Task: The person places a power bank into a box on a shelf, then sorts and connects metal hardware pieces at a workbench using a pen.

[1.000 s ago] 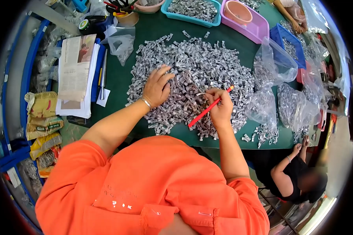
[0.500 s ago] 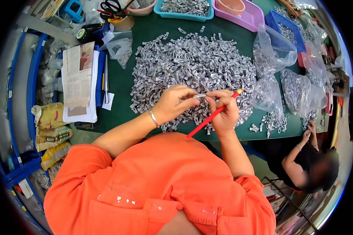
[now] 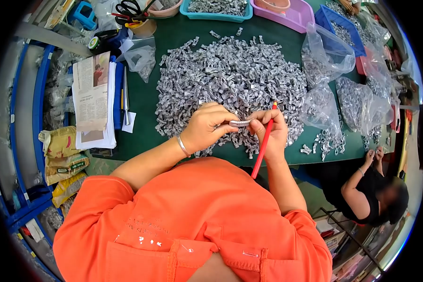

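Observation:
Between my two hands is a small curved silver-grey metal piece [image 3: 240, 123] with a row of fine marks along it. My left hand [image 3: 208, 124], with a bangle at the wrist, pinches its left end between thumb and fingers. At the piece's right end are the thumb and fingertips of my right hand [image 3: 273, 128]. That hand also grips a red pencil [image 3: 262, 152], which slants down towards my orange shirt. Just beyond both hands lies a large heap of small grey metal parts [image 3: 225, 70] on the green table [image 3: 174, 29].
Clear plastic bags [image 3: 318, 105] of parts lie to the right. A turquoise tray [image 3: 216, 16], a pink tray [image 3: 296, 21] and a blue basket [image 3: 340, 30] line the far side. Papers [image 3: 91, 101] lie left. Another person [image 3: 369, 190] sits at right.
The metal piece has turned so its marked face shows, and sits slightly lower. The red pencil has swung more upright in my right hand. The other person's hands moved slightly right.

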